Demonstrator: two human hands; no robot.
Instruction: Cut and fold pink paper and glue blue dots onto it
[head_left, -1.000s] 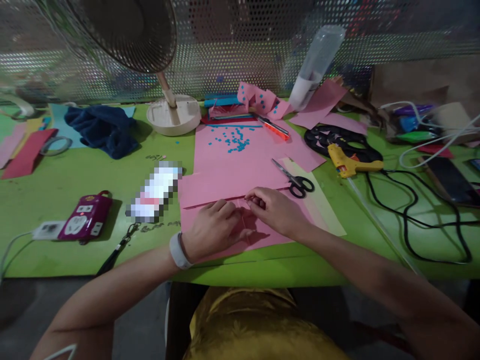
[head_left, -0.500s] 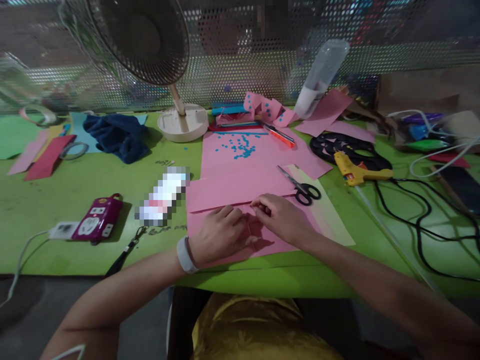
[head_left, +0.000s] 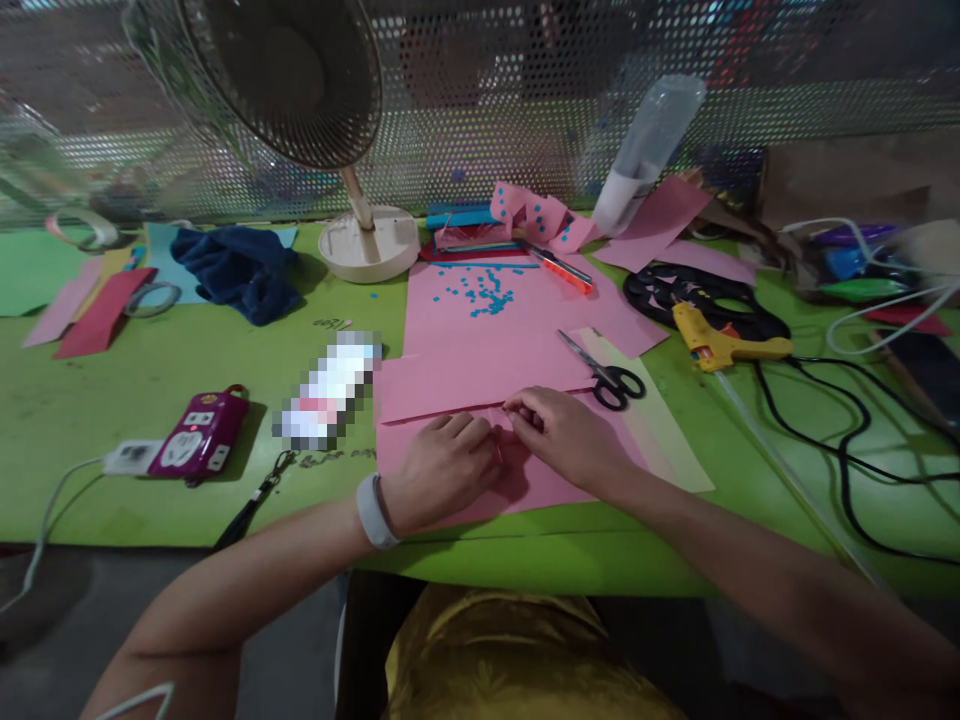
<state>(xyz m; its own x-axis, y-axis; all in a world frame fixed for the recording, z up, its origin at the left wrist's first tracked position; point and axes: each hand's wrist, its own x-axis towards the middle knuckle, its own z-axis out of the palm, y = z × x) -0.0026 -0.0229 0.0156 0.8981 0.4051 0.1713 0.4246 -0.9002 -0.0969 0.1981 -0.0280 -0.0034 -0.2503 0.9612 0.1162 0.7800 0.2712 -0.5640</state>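
Note:
My left hand [head_left: 442,468] and my right hand [head_left: 564,434] rest close together on a pink paper sheet [head_left: 555,482] at the near edge of the green table [head_left: 150,380]. Both have curled fingers pinching a small fold of that pink paper between them. A white band sits on my left wrist. Black-handled scissors [head_left: 606,374] lie just beyond my right hand. A larger pink sheet [head_left: 480,340] with small blue paper dots [head_left: 484,292] lies behind.
A desk fan [head_left: 315,110] stands at the back left by a dark blue cloth [head_left: 236,268]. A yellow glue gun [head_left: 720,342] with black cables lies right. A purple power strip [head_left: 196,434] sits at left. A mesh screen closes the back.
My hands stay on the pink paper; the left fingers have crept slightly toward the right hand. The view shifted a little between the earliest frame and now.

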